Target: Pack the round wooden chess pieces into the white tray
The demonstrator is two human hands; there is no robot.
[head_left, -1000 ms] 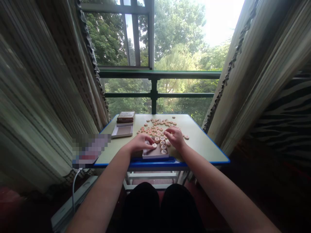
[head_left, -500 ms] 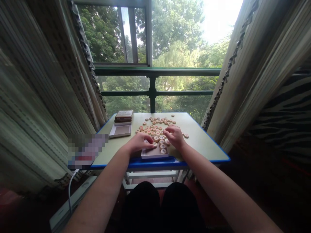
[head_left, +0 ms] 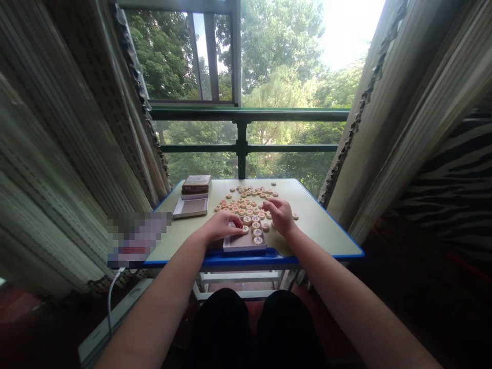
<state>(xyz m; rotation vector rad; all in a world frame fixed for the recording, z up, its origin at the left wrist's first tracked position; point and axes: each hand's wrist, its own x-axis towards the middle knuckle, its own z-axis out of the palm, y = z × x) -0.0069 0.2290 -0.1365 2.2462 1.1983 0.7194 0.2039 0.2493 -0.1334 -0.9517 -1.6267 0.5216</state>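
Observation:
My left hand [head_left: 222, 225] reaches over a shallow white-rimmed box [head_left: 244, 247] at the table's near edge. Its thumb and fingers close round a Chinese chess piece [head_left: 245, 230], a round wooden disc with a black character, lying in the box. Along the box's right side stands a column of black-marked pieces, one of them a disc [head_left: 258, 240] nearest me. Just right of the box, my right hand [head_left: 280, 214] hovers with curled fingers beside the loose pieces [head_left: 242, 211]. Whatever its fingertips may hold is hidden.
Several more wooden discs [head_left: 253, 192] spread toward the back of the pale table [head_left: 323, 230]. An open box lid [head_left: 191, 207] and a stacked box [head_left: 196, 183] lie at the left. A blurred-out item [head_left: 139, 241] with a white cable sits on the left edge.
My right hand has drawn slightly right and its fingers have curled in, away from the pieces by the box. My left hand stays at the same piece.

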